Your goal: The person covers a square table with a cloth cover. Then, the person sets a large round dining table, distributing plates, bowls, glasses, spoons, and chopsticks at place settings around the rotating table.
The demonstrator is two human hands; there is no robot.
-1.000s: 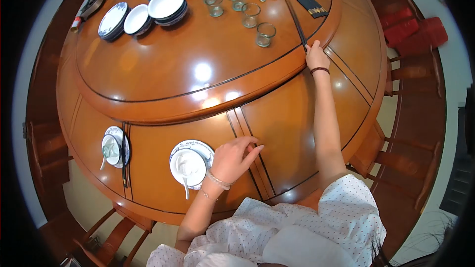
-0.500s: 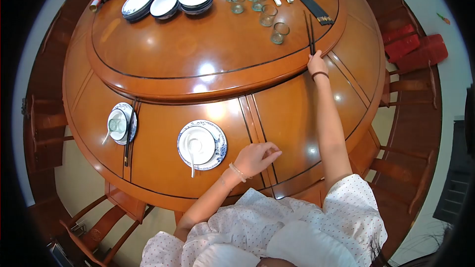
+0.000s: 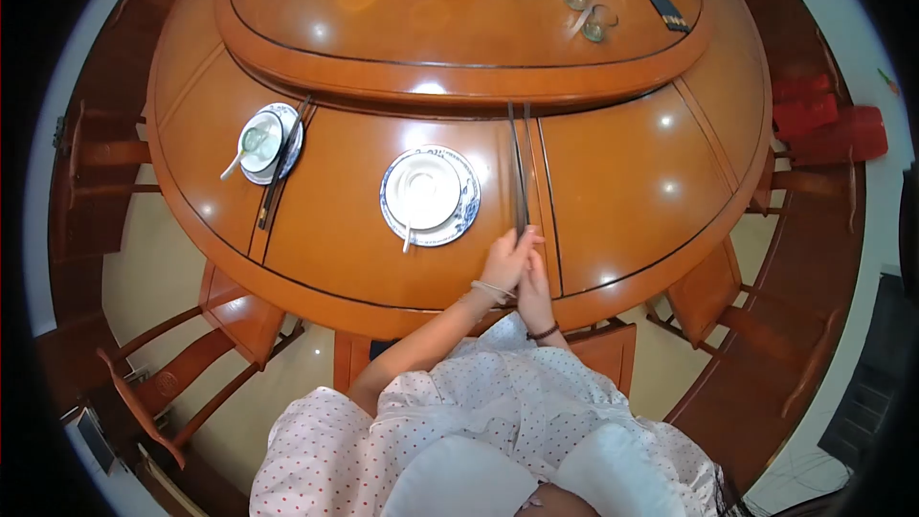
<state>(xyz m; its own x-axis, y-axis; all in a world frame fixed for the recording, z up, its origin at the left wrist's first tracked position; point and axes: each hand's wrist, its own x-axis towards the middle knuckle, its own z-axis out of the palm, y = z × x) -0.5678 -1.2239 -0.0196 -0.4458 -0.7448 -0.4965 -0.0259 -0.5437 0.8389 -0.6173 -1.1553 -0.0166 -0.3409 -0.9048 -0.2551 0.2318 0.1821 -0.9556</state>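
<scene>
At left on the round wooden table, a blue-and-white plate carries a bowl containing a drinking glass; a pair of dark chopsticks lies along its right side. Next, a white bowl, with a spoon projecting over its near rim, sits on a second plate.

Right of this setting, the hands meet near the table edge. The left hand lies against the right, fingers at the held chopsticks; whether it shares the grip cannot be told. The right hand appears closed on their near ends. The sticks extend forward toward the raised turntable, slightly splayed; table contact is unclear.

Farther right, glasses stand near the turntable's edge.

Possible faults: loosened fingers could let one stick slip or roll; a leftward swing could strike the bowl or spoon; overreach forward could knock the tips against the turntable rim.
</scene>
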